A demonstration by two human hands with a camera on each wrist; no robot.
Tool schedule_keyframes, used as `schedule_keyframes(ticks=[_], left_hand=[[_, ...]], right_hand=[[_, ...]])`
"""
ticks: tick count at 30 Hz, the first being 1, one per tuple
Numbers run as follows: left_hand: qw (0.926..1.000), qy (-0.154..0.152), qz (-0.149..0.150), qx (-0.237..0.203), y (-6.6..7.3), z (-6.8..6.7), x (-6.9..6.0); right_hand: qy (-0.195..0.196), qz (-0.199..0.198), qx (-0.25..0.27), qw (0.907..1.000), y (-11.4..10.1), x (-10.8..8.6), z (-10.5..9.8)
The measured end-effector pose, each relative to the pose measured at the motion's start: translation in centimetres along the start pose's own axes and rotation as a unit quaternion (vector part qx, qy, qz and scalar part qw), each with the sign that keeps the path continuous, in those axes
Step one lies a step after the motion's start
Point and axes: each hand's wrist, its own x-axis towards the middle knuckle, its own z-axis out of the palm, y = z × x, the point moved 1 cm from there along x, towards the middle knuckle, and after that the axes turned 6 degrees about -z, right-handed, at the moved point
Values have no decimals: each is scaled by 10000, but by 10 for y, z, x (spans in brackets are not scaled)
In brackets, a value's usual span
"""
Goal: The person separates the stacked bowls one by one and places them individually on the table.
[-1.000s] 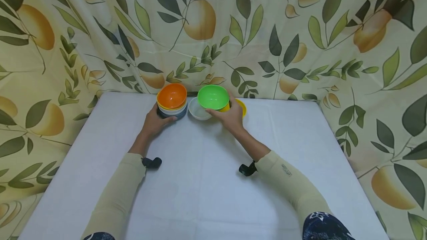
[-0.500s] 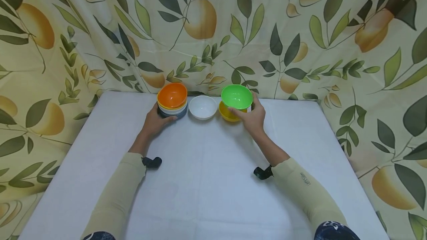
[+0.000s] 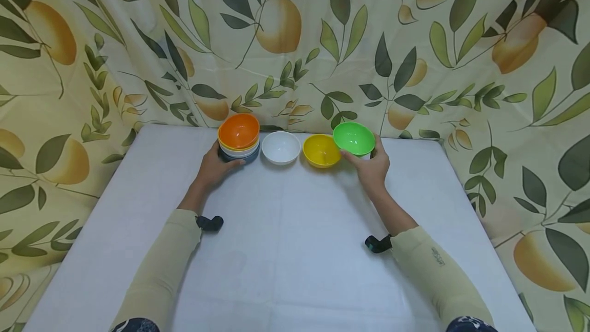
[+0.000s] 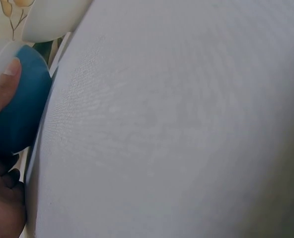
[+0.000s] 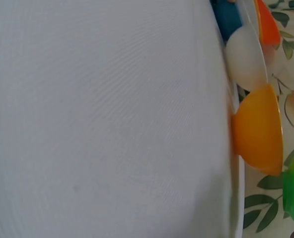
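One left hand [image 3: 213, 169] grips four nested bowls by the lowest unit. Sequence, top to bottom: one orange bowl [image 3: 239, 131]; one stacked yellow bowl [image 3: 230, 148], visible only as a thin edge; one stacked white bowl [image 3: 237, 155]; one blue bowl [image 4: 27, 109]. The left thumb [image 4: 7, 84] lies against the blue bowl's wall; the other left fingers are partly hidden at the opposite side.

One right hand [image 3: 372, 169] grips one green bowl [image 3: 354, 138]. The right thumb is on the near side of the wall; the remaining right fingers are largely hidden behind it. The green bowl is mouth up, its base raised clear of the white-covered table [image 3: 295, 240].

Two single bowls rest mouth up on the table, between the two sets of fingers. The single yellow bowl [image 3: 319, 151] is just beside the right thumb tip; contact cannot be determined. The single white bowl [image 3: 280, 147] is nearer the left fingers, just beside the nested bowls. Total bowls visible: seven.

Two black wrist cameras [image 3: 210, 224] sit behind the fingers, one per arm. One fruit-and-leaf patterned cloth [image 3: 322, 65] hangs beyond the fingers.
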Motion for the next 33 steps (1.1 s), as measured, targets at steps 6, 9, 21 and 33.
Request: schedule_keyframes(ticks=[6, 9, 21, 33], left_hand=[[10000, -11, 7, -6, 0, 0, 1], [10000, -24, -15, -17, 1, 1, 1], [9999, -29, -94, 66, 0, 1, 2], [9999, -39, -161, 42, -1, 0, 1]], right_hand=[[169, 149, 37, 9997, 12, 2, -8], [266, 199, 57, 9994, 19, 3, -11], [183, 907, -256, 9954, 40, 1, -19], [-160, 999, -669, 9926, 48, -3, -21]])
